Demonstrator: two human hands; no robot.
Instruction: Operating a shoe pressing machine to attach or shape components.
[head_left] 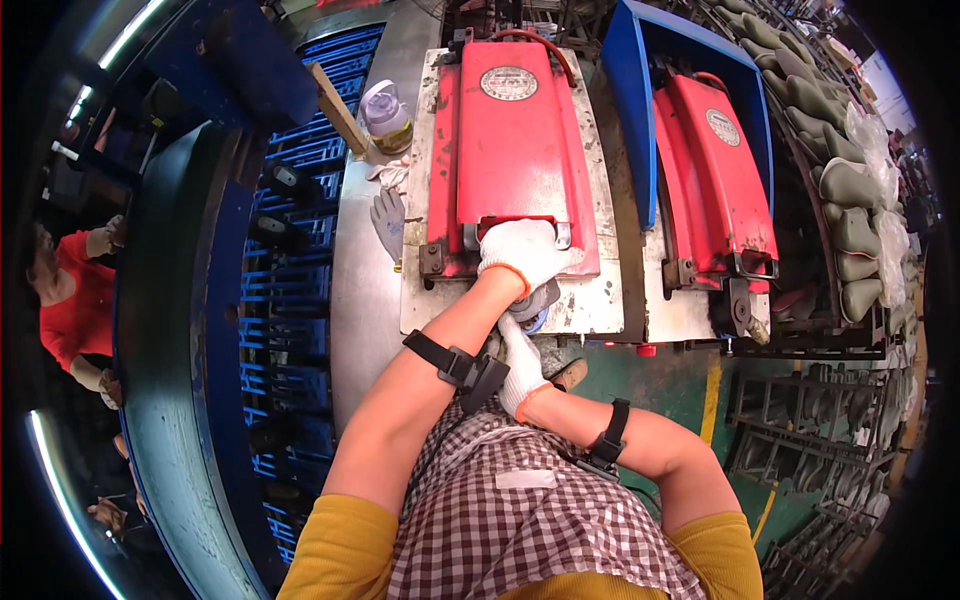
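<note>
My left hand [522, 252], in a white knitted glove with an orange cuff, is closed over the metal handle [563, 236] at the front of a red press-like machine [515, 150]. Its palm and fingertips hide the handle's middle. Just below, my gloved right hand [522, 372] reaches up at the machine's front edge, its fingers bent beside a grey rounded piece [541, 300] with a blue edge. The left forearm and wrist partly cover that piece, so what the right fingers grip cannot be made out. The machine's red lid lies down on its pale, stained base plate [600, 300].
A second red machine [715, 170] stands at right inside a blue guard [640, 120]. Grey-green shoe-shaped forms [850, 185] fill the far-right rack. On the metal table at left are a grey glove [388, 222] and a bottle [386, 115]. A person in red [75, 290] is beyond the conveyor [165, 330].
</note>
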